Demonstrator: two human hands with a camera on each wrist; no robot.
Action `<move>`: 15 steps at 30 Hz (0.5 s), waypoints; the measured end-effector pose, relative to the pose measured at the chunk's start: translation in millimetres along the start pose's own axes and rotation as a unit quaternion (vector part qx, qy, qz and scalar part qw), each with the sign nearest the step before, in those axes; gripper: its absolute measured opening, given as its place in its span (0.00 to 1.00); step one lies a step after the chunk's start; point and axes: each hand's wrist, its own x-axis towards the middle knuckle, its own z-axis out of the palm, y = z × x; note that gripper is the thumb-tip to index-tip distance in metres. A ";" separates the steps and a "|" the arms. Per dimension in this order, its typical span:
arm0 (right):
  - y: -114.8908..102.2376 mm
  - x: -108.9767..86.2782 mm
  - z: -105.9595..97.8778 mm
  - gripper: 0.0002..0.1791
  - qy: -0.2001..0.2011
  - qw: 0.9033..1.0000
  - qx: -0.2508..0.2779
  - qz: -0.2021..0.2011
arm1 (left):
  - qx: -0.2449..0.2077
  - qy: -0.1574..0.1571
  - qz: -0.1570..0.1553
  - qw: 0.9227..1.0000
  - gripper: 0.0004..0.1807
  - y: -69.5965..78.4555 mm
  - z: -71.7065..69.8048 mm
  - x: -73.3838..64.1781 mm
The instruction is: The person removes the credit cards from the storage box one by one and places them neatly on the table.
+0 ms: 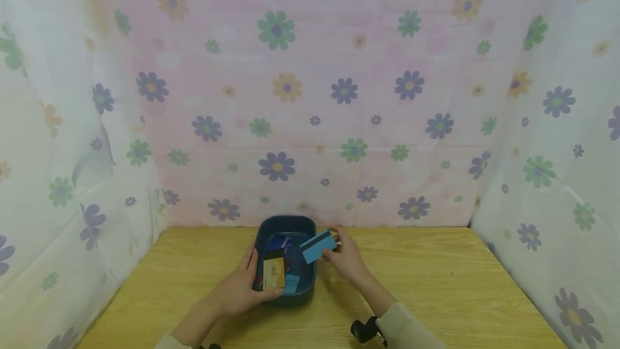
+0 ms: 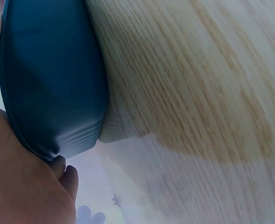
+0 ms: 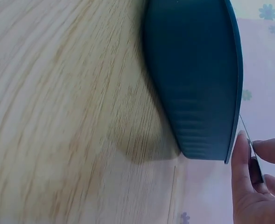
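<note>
A dark blue plastic storage bin (image 1: 310, 284) stands on the table, tilted in no visible way. My left hand (image 1: 237, 287) holds it at the left side, with the thumb along the near rim; in the left wrist view, fingers (image 2: 70, 182) curl at the bin wall (image 2: 53, 79). Inside lie a gold card (image 1: 274, 274), a light blue card (image 1: 291, 284) and a dark blue card (image 1: 277, 243), partly overlapping. Over the bin's right rim, my right hand (image 1: 347, 257) pinches a light blue card with a black stripe (image 1: 317, 247); the right wrist view shows this card (image 3: 246, 127) edge-on.
The wooden table (image 1: 426, 279) extends to both sides of the bin. A flower-patterned cloth (image 1: 310, 96) hangs behind the table and along both sides. A black device (image 1: 364, 329) sits by the right wrist.
</note>
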 end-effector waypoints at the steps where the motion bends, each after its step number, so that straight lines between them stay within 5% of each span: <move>1: 0.5 -0.6 -1.7 0.33 0.000 1.000 0.003 0.001 | 0.000 0.001 -0.001 1.000 0.72 0.7 0.2 -0.5; 15: 7.5 -15.1 -22.6 0.24 -0.012 0.997 0.061 0.039 | 0.000 0.014 -0.003 1.000 0.71 10.6 6.0 -13.6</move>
